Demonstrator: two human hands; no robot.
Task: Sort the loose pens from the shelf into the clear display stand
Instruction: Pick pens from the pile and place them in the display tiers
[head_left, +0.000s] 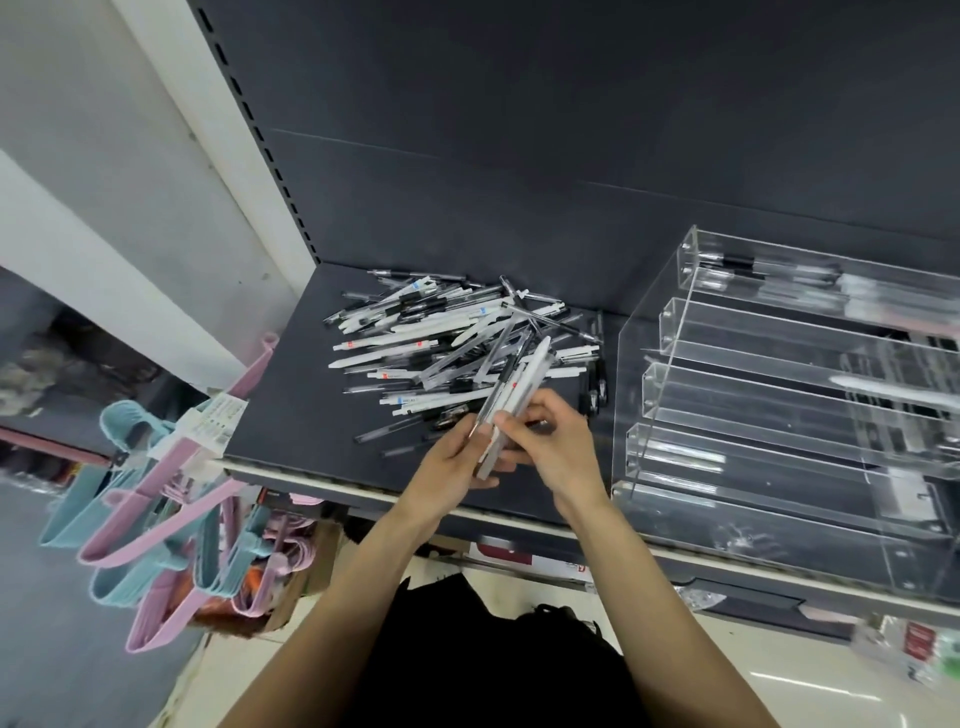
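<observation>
A heap of loose pens (441, 343), white, clear and black, lies on the dark shelf (291, 405). My left hand (457, 457) grips a small bundle of pens (519, 384) that points up and to the right over the heap's near edge. My right hand (550, 441) pinches the same bundle from the right side. The clear display stand (779, 415) sits on the shelf to the right, with stepped tiers. Its top tier holds several pens (769, 280), and a white pen (893, 389) lies in a middle tier.
Pink and blue hangers (171, 488) hang in a bunch off the shelf's left front corner. The shelf's pale front edge (332, 480) runs just under my hands. A dark back panel (571, 130) rises behind the heap. Three black pens (597, 374) lie between heap and stand.
</observation>
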